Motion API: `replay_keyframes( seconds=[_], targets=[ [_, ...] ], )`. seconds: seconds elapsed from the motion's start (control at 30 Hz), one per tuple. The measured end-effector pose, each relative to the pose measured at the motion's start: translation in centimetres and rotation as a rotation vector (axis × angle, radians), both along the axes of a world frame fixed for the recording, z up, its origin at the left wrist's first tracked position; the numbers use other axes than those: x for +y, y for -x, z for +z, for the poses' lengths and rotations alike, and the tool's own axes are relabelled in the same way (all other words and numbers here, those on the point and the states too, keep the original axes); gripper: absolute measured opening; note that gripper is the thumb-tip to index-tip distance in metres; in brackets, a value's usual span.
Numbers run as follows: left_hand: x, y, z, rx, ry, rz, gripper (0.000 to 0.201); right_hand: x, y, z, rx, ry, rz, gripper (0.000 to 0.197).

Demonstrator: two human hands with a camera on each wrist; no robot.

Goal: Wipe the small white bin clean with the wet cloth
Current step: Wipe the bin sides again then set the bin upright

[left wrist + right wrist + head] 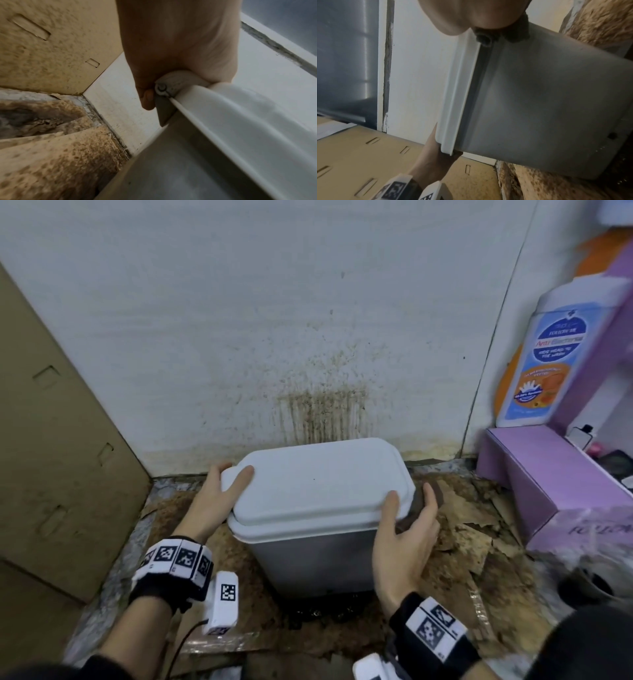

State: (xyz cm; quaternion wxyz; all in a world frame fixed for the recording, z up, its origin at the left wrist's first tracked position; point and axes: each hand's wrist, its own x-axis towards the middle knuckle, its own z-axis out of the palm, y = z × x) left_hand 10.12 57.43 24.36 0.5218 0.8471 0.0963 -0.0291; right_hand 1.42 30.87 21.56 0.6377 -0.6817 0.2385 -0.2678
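Head view: the small white bin is standing on the stained floor at 12 o'clock by the wall. The left hand and right hand are gripping its lid ends.

Left wrist view: fingers are curling under the lid's hinge.

Right wrist view: the bin is tilting; the lid may pop off. No cloth is showing.

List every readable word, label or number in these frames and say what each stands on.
"Anti-Bacterial": on the bottle-shaped cutout, legible though soft.
"FOLLOW ME": above it on the same label, faint, likely reading.
Smaller label lines and the orange patch: too blurred to read.
Lettering on the purple box: upside down, blurred, unreadable.
Wristband squares: coded patterns, no words.
White bin: no text.
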Motion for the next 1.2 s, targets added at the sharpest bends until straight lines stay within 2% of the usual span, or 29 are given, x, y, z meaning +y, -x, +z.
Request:
replay_keyframes(
  seconds=[0.07, 0.17, 0.27, 0.37, 0.43, 0.5, 0.6, 0.67, 0.8, 1.0, 1.2],
  targets=[
    [-0.1, -0.3, -0.3, 0.001, -0.023, 0.013, 0.079, -0.4, -0.5, -0.4, -0.015, -0.004, -0.007, 0.054],
    [-0.2, -0.5, -0.7, -0.023, -0.111, 0.042, 0.08, -1.4, -1.4, -0.8, -0.039, -0.013, -0.038, 0.051],
    [-0.2, 0.2, -1.0, -0.173, -0.203, 0.053, 0.068, -2.6, -2.3, -0.4, -0.045, 0.036, -0.077, 0.052],
    [0.0, 0.9, -1.6, -0.323, -0.283, -0.037, 0.06, -3.9, -3.2, 1.7, -0.134, 0.161, -0.089, 0.05],
    [-0.1, 1.2, -2.2, -0.358, -0.321, -0.111, 0.062, -4.5, -4.2, 3.2, -0.14, 0.308, 0.017, 0.049],
    [-0.2, 1.4, -2.5, -0.377, -0.316, -0.142, 0.062, -4.5, -5.4, 3.8, -0.061, 0.515, 0.211, 0.048],
    [-0.3, 1.6, -2.6, -0.39, -0.331, -0.16, 0.068, -2.8, -6.7, 3.9, 0.236, 1.073, 0.35, 0.046],
    [-0.3, 1.5, -2.6, -0.395, -0.346, -0.155, 0.069, -0.8, -6.9, 4.4, 0.411, 1.287, 0.356, 0.053],
    [-0.4, 1.6, -2.8, -0.41, -0.362, -0.152, 0.066, 4.7, -6.8, 5.5, 0.468, 1.321, 0.485, 0.059],
    [0.2, 1.2, -3.5, -0.419, -0.378, -0.165, 0.065, 12.1, -7.5, 6.1, 0.383, 1.257, 0.832, 0.064],
    [0.3, 1.4, -3.3, -0.414, -0.338, -0.179, 0.064, 8.8, -6.6, 5.0, 0.204, 1.38, 0.758, 0.057]
  ],
)
